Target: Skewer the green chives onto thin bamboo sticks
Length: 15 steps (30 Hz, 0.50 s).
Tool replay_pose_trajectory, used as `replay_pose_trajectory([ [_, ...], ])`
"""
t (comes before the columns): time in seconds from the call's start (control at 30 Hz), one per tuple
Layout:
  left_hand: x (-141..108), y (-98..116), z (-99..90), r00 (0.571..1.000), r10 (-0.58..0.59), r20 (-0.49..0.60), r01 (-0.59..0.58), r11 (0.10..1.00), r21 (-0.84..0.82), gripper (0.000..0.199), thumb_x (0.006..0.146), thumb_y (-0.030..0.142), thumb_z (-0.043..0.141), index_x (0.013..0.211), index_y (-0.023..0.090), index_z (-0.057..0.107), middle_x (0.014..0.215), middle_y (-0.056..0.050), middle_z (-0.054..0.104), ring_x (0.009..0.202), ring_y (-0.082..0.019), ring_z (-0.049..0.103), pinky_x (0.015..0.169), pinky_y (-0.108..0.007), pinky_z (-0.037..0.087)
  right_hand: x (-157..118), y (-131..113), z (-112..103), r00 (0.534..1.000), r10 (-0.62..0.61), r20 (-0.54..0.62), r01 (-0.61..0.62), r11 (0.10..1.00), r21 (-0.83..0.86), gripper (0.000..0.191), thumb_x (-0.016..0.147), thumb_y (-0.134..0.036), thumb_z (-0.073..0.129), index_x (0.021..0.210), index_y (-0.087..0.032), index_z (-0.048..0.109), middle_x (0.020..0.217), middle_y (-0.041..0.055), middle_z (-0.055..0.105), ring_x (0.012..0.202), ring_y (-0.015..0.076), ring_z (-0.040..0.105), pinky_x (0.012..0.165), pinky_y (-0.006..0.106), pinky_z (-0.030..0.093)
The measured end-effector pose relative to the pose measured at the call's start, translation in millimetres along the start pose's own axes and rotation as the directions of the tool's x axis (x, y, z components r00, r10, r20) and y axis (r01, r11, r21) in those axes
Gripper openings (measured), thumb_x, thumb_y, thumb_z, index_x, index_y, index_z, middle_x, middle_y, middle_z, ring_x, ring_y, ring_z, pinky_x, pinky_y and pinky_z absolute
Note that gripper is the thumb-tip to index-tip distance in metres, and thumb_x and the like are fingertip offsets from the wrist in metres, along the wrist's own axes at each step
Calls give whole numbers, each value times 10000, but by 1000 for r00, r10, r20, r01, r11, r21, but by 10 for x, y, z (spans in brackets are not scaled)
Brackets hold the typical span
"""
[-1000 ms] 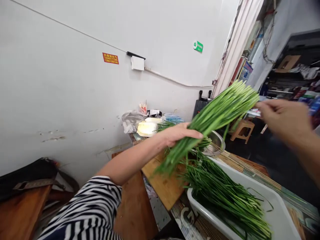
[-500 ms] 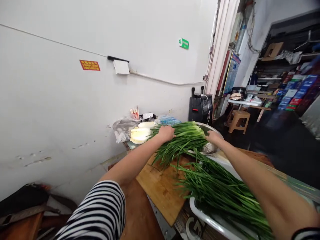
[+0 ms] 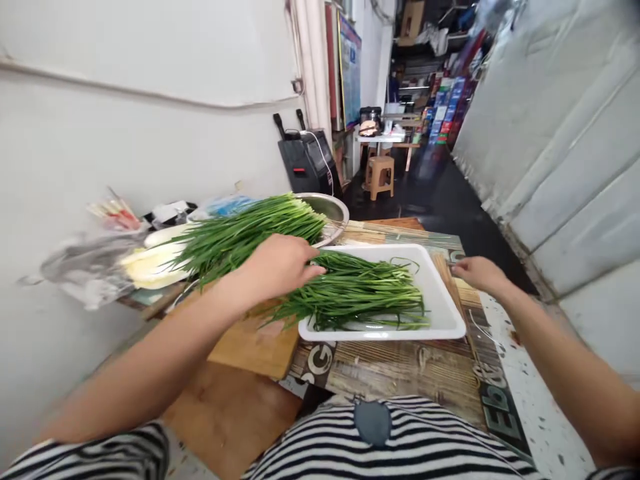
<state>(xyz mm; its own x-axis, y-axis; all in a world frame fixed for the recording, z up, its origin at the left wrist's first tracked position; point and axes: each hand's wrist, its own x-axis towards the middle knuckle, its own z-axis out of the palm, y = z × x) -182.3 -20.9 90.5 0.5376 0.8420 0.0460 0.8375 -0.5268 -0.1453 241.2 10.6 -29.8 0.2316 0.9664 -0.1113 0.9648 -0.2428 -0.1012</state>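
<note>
My left hand (image 3: pixel 286 265) hovers over the tray's left end, thumb and fingers apart and nothing visible in them. Beneath and beside it, green garlic chives (image 3: pixel 370 290) lie lengthwise in a white plastic tray (image 3: pixel 445 313). A second heap of chives (image 3: pixel 260 227) rests behind my left forearm, its pale cut ends over a steel bowl (image 3: pixel 336 212). Just beyond the tray's right rim, my right hand (image 3: pixel 481 275) has its fingertips pinched together; whatever they hold is too small to name. A wooden cutting board (image 3: pixel 260 347) lies under the tray's left side.
Chinese cabbage (image 3: pixel 155 263) and plastic bags (image 3: pixel 90 267) lie at the left against the wall. A black speaker (image 3: pixel 310 160) stands behind the bowl. Farther back are a brown stool (image 3: pixel 381 179) and a small white table (image 3: pixel 380 139). Thin sticks (image 3: pixel 447 273) lie right of the tray.
The view has swung right. Both hands have left the chive heap by the bowl: the left came to the tray's left end, the right moved past its right rim.
</note>
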Motion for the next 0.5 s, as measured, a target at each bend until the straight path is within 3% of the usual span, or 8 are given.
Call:
replay_pose_trajectory([
  [0.03,81,206,-21,996,74,59,-75,997,20,414,866,489,470,1081,209,687,1045,-87,701,972,-219,621,856,-302,437,-62,48,121,999,32,11,-31,999,-7,302,828,-332,509,874,-152,747,886,130,716,833,240,663,659,288,426],
  [0.17,480,903,41,946,134,295,-151,988,35,444,832,489,517,1124,192,672,1102,-131,680,1031,-282,614,874,-361,459,-196,54,462,988,146,47,-146,989,-7,416,840,-438,493,835,-93,726,933,218,691,908,296,659,690,331,448],
  [0.27,716,1206,313,926,207,315,-205,978,-42,637,792,552,543,1328,209,524,1269,-169,588,1180,-335,530,953,-452,431,-199,9,577,981,176,80,-179,984,21,436,863,-496,507,898,-102,690,949,168,687,909,234,653,755,342,475],
  [0.37,839,1284,715,904,256,343,-262,965,-28,1071,619,608,701,1503,292,185,1562,-174,205,1411,-391,227,1068,-586,276,-156,-12,635,977,185,103,-191,980,55,402,891,-507,514,970,-135,644,971,75,672,891,160,632,823,363,491],
  [0.43,882,1230,977,869,292,399,-309,951,-23,1177,567,610,743,1512,319,104,1596,-148,32,1444,-417,89,1079,-652,184,-127,-4,661,979,179,100,-188,979,84,380,901,-498,510,976,-148,638,984,59,664,895,147,622,842,365,491],
  [0.5,919,1124,1180,849,323,417,-340,940,-35,1171,588,619,729,1513,322,75,1598,-135,-21,1452,-416,22,1076,-685,124,-106,22,681,981,172,86,-181,977,116,371,905,-490,502,970,-154,646,979,60,669,890,148,622,832,358,488],
])
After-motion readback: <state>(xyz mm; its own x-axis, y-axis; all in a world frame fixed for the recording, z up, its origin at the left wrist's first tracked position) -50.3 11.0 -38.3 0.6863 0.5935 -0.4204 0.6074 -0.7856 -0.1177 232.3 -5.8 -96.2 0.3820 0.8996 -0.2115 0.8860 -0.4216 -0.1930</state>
